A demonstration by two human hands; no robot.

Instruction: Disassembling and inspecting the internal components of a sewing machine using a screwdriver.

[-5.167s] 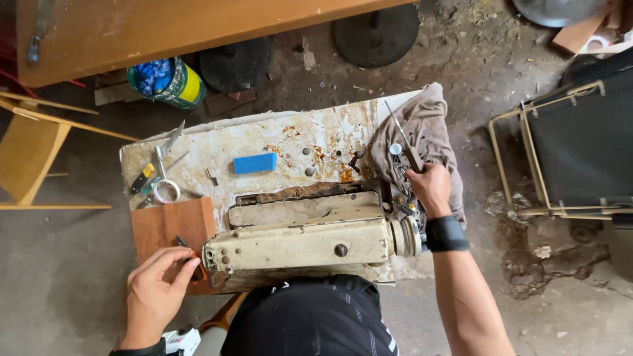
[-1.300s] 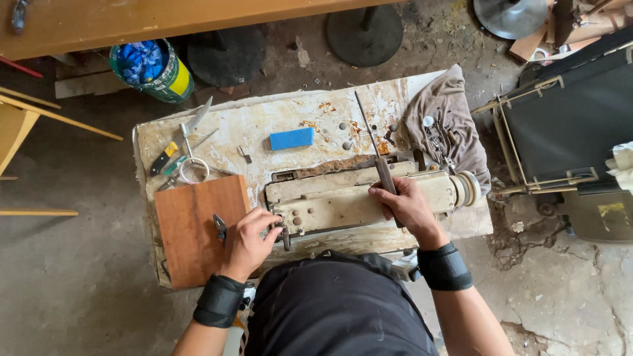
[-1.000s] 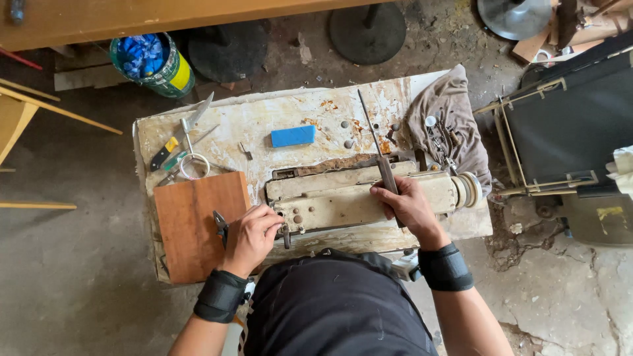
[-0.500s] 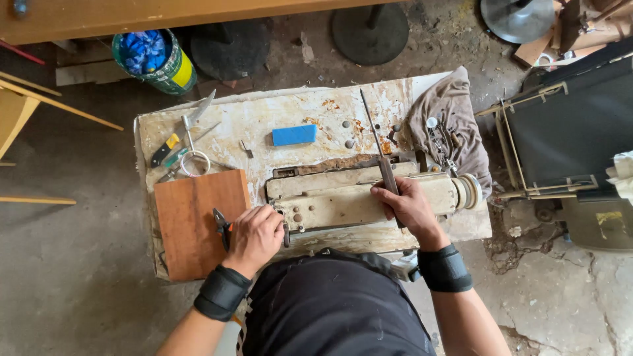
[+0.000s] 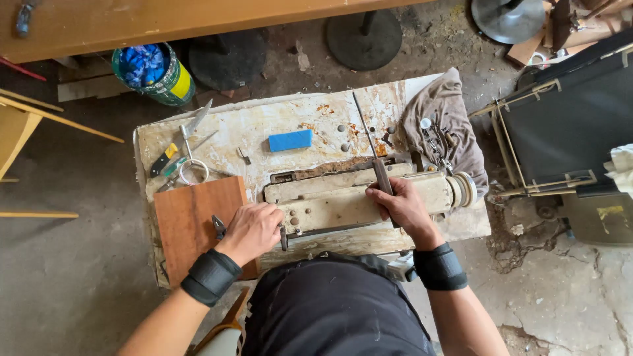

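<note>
On the stained white surface (image 5: pixel 231 128) lies a worn cream metal sewing machine (image 5: pixel 343 201), the left hand (image 5: pixel 254 227) closed around small dark pliers (image 5: pixel 218 226) while the right hand (image 5: pixel 402 207) grips a long dark-handled screwdriver (image 5: pixel 374 155).

around the one sewing machine (image 5: pixel 356 198): two hands, one wooden board (image 5: pixel 191 217), one blue block (image 5: pixel 291 140), one grey cloth (image 5: pixel 442 118), one long screwdriver (image 5: pixel 372 155), one bucket (image 5: pixel 151 72).

Both hands (image 5: pixel 252 231) (image 5: pixel 400 206) curled, wrists banded
</note>
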